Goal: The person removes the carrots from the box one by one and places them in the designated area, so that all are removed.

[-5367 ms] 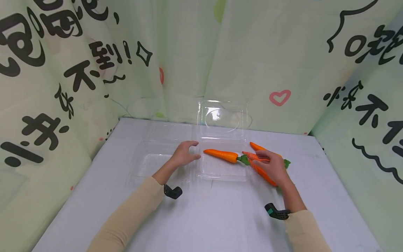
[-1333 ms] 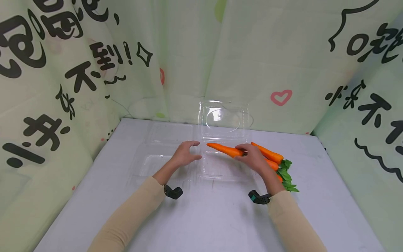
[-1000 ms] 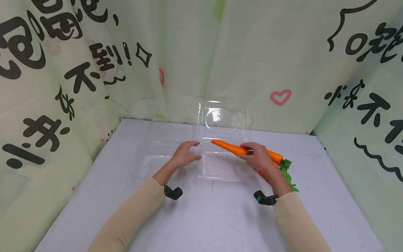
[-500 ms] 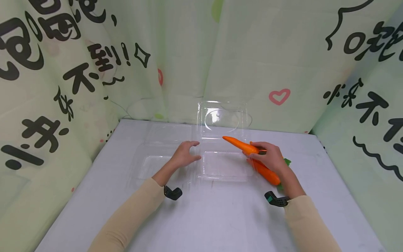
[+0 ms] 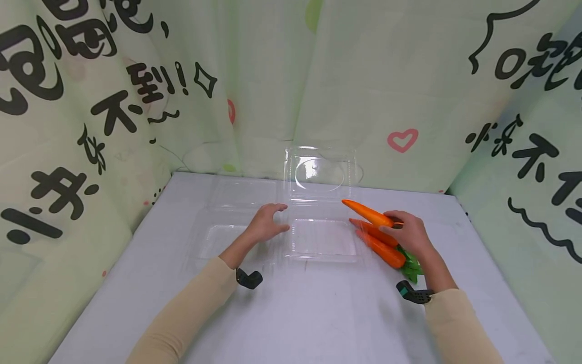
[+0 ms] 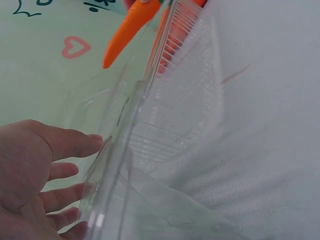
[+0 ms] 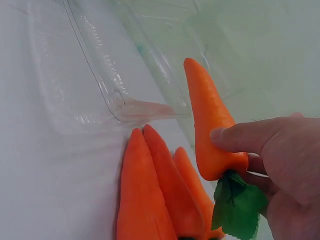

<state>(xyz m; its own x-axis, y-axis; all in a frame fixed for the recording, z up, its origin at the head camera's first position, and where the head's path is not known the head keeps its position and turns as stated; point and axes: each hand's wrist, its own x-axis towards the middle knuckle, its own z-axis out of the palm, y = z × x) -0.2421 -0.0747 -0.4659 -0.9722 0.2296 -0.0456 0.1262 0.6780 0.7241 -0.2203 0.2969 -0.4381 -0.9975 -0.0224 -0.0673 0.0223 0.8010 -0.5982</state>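
Note:
My right hand (image 5: 408, 231) pinches a carrot (image 5: 367, 212) near its leafy end. In the right wrist view its green leaves (image 7: 239, 205) hang below the fingers. The held carrot slants over a group of other carrots (image 7: 142, 190), three of which show there. Left of them stands a clear plastic clamshell container (image 5: 324, 259) with its lid (image 5: 320, 172) raised; no carrot lies in its base. At the container's left side is my left hand (image 5: 265, 222), thumb and fingers spread. The left wrist view shows its fingertips right at the clear rim (image 6: 112, 175).
A second clear clamshell (image 5: 225, 240), faint against the white tabletop (image 5: 300, 318), stands open on the left. Behind the table hangs a pale green curtain (image 5: 364, 101) with black lettering and hearts. The container lids stand close to it.
The carrot that lay in the right container's base is now in my right hand, lifted out and carried right over the other carrots. My left hand has stayed put.

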